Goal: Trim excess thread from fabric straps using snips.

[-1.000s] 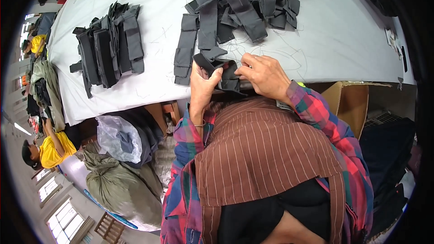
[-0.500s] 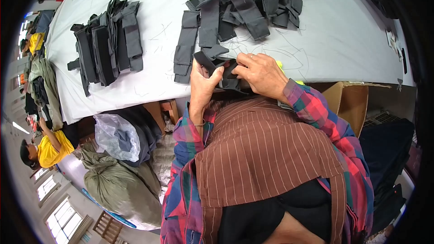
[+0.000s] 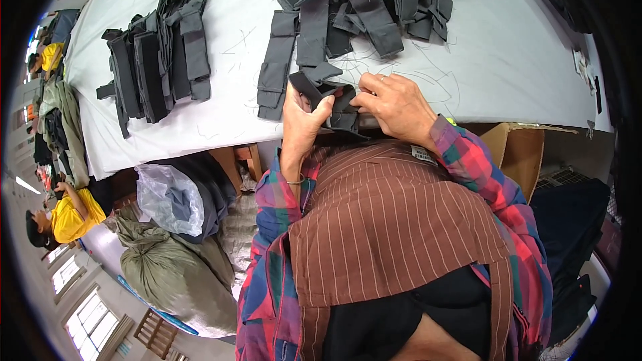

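Note:
My left hand [image 3: 302, 119] is closed on a dark grey fabric strip [image 3: 343, 105], folded with a loop at its upper left, near the table's front edge. The thumb presses on the cloth from above. My right hand [image 3: 398, 108] is just right of the strip, its fingers curled in a pinch. Whatever is between those fingertips is hidden or too small to make out. Beyond my left hand lies a flat grey strip [image 3: 275, 70], beside a heap of similar strips [image 3: 374, 17].
A stack of dark strips [image 3: 160, 60] lies to the left on the white-covered table [image 3: 231, 100]. Loose threads are scattered about. Below the edge are a cardboard box [image 3: 518, 157], a clear plastic bag [image 3: 170, 200] and a green sack [image 3: 167, 271]. A person in yellow [image 3: 77, 214] is far left.
My right hand has drawn slightly right, away from the fabric strip. My left hand keeps its hold on the strip, nearly still. The view has shifted a little.

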Demonstrator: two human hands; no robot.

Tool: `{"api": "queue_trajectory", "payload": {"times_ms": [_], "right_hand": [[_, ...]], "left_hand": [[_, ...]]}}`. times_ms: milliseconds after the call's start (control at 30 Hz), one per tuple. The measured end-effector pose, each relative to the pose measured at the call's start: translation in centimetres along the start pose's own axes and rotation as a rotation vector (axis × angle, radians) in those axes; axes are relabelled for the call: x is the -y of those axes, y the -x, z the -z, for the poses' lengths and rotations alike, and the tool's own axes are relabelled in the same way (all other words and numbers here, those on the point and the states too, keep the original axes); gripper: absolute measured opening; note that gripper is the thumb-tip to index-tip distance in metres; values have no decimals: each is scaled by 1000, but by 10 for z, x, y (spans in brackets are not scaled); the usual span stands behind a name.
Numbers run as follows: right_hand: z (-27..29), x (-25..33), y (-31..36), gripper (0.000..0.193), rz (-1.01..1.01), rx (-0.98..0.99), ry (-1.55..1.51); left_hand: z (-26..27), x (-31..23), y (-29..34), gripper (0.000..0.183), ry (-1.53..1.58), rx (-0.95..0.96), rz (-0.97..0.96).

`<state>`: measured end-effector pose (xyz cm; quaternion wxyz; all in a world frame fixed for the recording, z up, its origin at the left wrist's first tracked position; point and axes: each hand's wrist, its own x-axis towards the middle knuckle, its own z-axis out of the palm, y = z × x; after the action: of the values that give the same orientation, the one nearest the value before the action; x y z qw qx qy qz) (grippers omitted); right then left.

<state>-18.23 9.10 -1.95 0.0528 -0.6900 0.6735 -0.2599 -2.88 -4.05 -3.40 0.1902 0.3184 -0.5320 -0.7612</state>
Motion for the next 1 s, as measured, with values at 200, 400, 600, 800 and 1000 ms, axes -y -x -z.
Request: {"api": "queue_trajectory", "payload": {"times_ms": [200,400,600,800,1000], "right_hand": [[-4,1,-2,17,6,-6,-21],[-7,2,-3,16,0,-9,-34],[-9,1,-3,16,-7,-11,-40],[5,4,-2,12,-112,-2,-233],[23,8,5,12,-290,-88,-455]], "left_hand": [[-2,-3,0,47,-1,-4,7],[-3,-3,0,46,-19,-12,2],[-4,-4,1,46,-3,3,5],[5,5,1,43,10,-12,-13],[17,-6,18,40,35,3,39]]}}
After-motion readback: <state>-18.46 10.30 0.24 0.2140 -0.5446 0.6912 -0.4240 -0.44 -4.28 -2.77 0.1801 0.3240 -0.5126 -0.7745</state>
